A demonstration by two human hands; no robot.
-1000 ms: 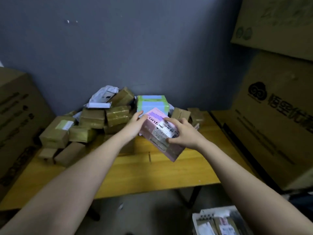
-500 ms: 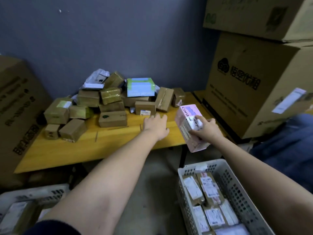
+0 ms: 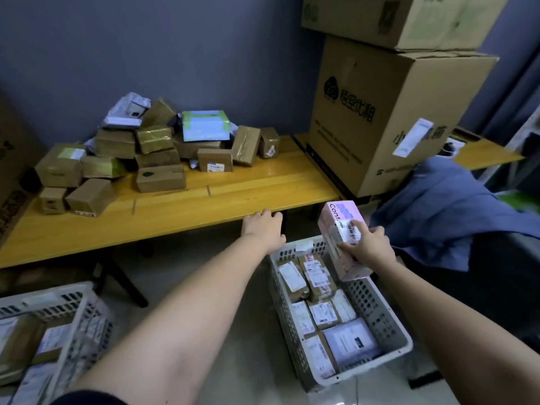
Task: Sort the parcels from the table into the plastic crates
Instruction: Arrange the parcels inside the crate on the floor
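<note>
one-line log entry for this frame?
right hand: holds pink box over right crate | left hand: empty, at table edge

Both arms stretched forward. Left hand (image 3: pixel 264 228) at 12 o'clock, palm down, fingers loosely bent. Right hand (image 3: pixel 366 248) at 1 o'clock, fingers curled, gripping.

The near strip of the yellow table (image 3: pixel 233 197) is bare wood; its far left is crowded with piled cardboard parcels (image 3: pixel 157 153). Tall stacked cartons (image 3: pixel 380 118) wall off the table's right end. On the floor, the right crate (image 3: pixel 388 320) is nearly filled with parcels; open floor lies between it and the left crate (image 3: pixel 73 314).
</note>
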